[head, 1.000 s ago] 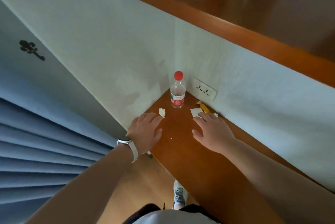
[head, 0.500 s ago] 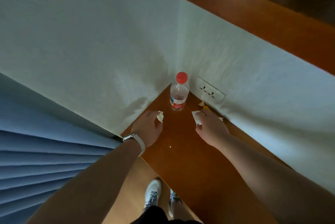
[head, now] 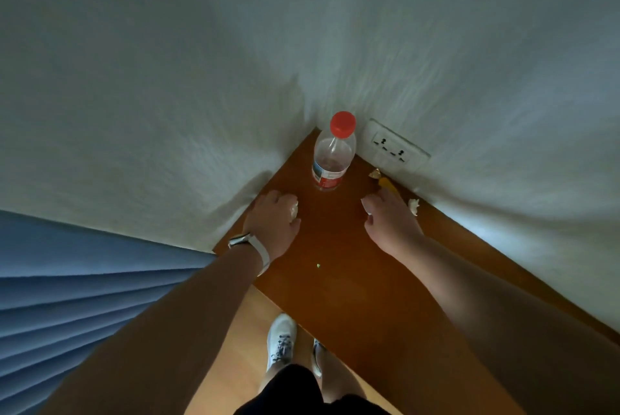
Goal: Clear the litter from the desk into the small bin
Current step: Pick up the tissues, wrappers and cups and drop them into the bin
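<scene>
Left hand [head: 273, 223] — fingers clenched on a white paper scrap [head: 294, 209], near-left of the bottle [head: 332, 156]. Right hand [head: 391, 221] fingers curled over another scrap [head: 368, 212]; more litter [head: 413, 206] lies on the counter [head: 352, 297] by the right wall.

Two white textured walls [head: 167, 79] meet in a corner, dim and shadowed near the bottom of the join. A reddish-brown wooden table [head: 385, 297] fits into that corner. A white double wall socket [head: 396, 150] sits on the right-hand wall just above the tabletop. Blue pleated curtains [head: 84, 297] hang at the left. Below the table edge lies a light wooden floor [head: 248, 320].
</scene>
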The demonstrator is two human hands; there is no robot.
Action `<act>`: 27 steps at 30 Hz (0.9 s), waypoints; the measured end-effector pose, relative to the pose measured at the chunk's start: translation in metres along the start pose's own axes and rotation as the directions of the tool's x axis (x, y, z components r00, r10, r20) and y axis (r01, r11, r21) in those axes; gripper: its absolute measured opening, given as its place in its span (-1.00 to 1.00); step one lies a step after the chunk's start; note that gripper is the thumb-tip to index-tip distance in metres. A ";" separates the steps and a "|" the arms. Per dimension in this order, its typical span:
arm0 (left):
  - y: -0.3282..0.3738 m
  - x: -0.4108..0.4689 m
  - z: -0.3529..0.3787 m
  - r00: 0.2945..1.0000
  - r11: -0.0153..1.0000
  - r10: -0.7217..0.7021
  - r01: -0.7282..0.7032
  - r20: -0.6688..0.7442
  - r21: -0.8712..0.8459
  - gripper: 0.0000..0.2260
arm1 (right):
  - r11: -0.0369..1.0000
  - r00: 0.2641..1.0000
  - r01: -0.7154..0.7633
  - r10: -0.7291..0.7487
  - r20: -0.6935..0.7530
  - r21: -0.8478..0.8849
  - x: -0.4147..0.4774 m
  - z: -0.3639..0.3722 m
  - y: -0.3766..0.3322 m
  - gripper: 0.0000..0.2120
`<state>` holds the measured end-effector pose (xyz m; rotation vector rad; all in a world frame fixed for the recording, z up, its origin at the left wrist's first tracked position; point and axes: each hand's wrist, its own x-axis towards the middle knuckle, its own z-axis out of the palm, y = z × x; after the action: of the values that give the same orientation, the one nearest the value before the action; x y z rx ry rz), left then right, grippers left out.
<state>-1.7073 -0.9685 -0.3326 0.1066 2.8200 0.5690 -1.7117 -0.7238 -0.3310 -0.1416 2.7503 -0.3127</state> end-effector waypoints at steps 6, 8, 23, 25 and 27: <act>-0.003 -0.009 -0.005 0.998 0.998 0.065 -0.065 0.025 -0.023 -0.68 | 0.998 0.999 -0.039 0.041 -0.031 0.056 -0.011 0.001 -0.006 -0.82; -0.004 -0.013 -0.007 0.997 0.996 0.069 -0.067 0.024 -0.057 -0.72 | 0.995 0.998 -0.056 0.059 -0.027 0.078 -0.016 0.001 -0.007 -0.82; 0.022 -0.066 -0.049 0.980 0.932 0.193 -0.198 -0.047 -0.303 -0.82 | 0.959 0.952 -0.187 0.230 -0.202 0.213 -0.105 -0.043 -0.039 -0.94; 0.030 -0.073 -0.055 0.976 0.915 0.214 -0.216 -0.044 -0.341 -0.84 | 0.940 0.930 -0.208 0.275 -0.245 0.269 -0.123 -0.051 -0.042 -0.95; 0.038 -0.079 -0.058 0.970 0.894 0.236 -0.238 -0.054 -0.379 -0.85 | 0.914 0.905 -0.232 0.328 -0.271 0.333 -0.139 -0.058 -0.044 -0.93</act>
<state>-1.6459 -0.9646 -0.2467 0.3760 2.6575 1.1656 -1.6013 -0.7359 -0.2194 0.4229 2.9424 -0.7122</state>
